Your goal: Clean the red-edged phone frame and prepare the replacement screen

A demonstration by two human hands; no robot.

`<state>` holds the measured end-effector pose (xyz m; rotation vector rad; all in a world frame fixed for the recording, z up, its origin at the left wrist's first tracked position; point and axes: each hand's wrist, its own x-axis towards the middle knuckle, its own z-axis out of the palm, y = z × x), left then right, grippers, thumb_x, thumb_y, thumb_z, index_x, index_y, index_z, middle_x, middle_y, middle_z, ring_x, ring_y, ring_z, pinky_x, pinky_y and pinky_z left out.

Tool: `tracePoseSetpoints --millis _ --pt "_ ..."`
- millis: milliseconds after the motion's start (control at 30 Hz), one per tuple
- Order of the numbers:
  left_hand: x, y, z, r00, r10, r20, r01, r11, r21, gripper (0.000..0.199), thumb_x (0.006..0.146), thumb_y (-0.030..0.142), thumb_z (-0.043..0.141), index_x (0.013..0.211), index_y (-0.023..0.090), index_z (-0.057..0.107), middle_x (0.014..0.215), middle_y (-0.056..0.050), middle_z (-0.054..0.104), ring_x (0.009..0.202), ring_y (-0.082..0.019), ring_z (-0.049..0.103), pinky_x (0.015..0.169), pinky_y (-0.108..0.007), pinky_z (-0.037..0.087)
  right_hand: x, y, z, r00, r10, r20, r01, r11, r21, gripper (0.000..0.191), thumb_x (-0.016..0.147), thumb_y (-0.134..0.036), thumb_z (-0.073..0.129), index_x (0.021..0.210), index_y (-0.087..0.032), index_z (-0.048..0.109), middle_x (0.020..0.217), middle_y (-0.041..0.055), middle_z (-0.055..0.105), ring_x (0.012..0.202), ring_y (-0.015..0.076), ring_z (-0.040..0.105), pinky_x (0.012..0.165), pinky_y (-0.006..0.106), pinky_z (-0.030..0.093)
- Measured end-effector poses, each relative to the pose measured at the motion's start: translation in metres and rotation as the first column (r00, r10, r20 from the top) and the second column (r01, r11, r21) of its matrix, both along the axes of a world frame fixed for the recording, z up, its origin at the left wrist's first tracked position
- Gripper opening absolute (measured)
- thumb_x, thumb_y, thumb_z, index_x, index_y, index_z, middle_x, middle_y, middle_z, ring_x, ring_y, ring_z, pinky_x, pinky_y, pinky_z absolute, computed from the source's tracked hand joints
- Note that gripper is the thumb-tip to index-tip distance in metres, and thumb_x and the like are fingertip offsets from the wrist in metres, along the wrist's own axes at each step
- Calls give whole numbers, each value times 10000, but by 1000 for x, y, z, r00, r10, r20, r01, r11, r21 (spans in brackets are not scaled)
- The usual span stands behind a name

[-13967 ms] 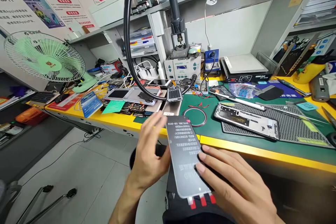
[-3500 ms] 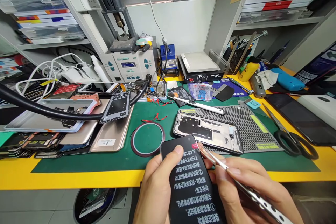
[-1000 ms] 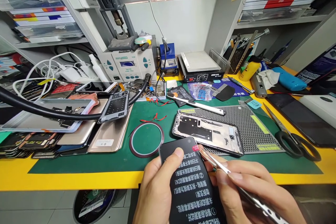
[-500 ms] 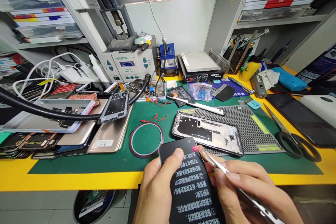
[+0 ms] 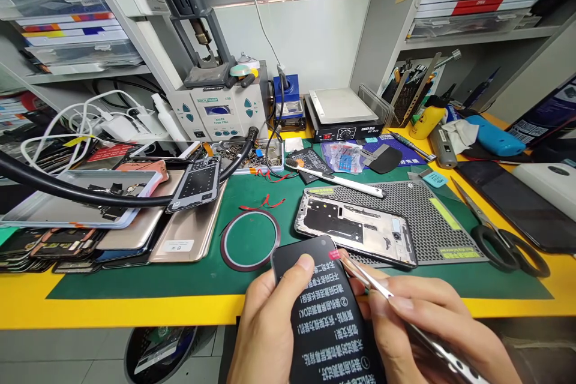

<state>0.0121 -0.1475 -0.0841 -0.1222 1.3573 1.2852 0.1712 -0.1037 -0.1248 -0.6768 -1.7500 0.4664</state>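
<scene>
My left hand (image 5: 274, 318) grips a black phone screen (image 5: 328, 306) by its left side, thumb on its face. White printed characters cover the screen, upside down to me. At its upper right corner sits a small red pull tab (image 5: 335, 254). Metal tweezers (image 5: 418, 333) are pinched in my right hand (image 5: 432, 324), their tips close to that tab; whether they grip it I cannot tell. Just beyond the screen, a phone frame (image 5: 357, 227) with its inside showing lies partly on a grey perforated mat (image 5: 432, 216).
Scissors (image 5: 499, 234) and a dark phone (image 5: 508, 204) lie at right. A roll of tape (image 5: 251, 240) rests on the green mat (image 5: 180, 282). Stacked phone parts (image 5: 189, 228) stand at left, under a thick black hose (image 5: 90, 189). A white-handled brush (image 5: 342, 180) lies behind the frame.
</scene>
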Motion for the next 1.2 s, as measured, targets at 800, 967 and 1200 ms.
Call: tracePoseSetpoints --millis 800,967,1200 --pt "3 0 -2 999 31 8 -31 999 10 423 674 469 906 949 175 780 721 -42 751 721 -251 723 704 -343 552 -6 -3 6 999 -39 -38 39 999 1 431 788 99 711 1079 -219 691 959 64 782 817 233 815 579 269 694" --pt "3 0 1 998 38 -46 -39 999 -19 433 661 471 909 958 182 783 733 -56 763 765 -288 745 709 -366 572 -2 0 4 999 38 25 -38 999 0 473 787 96 711 1126 -232 693 1017 77 798 852 258 821 621 295 710" --pt "5 3 13 993 -91 75 87 994 63 474 804 432 794 1148 110 747 887 -172 814 731 -308 774 654 -382 603 1 -4 11 933 -279 -228 266 960 -87 272 793 -16 794 954 -226 725 951 23 762 749 153 743 576 216 619"
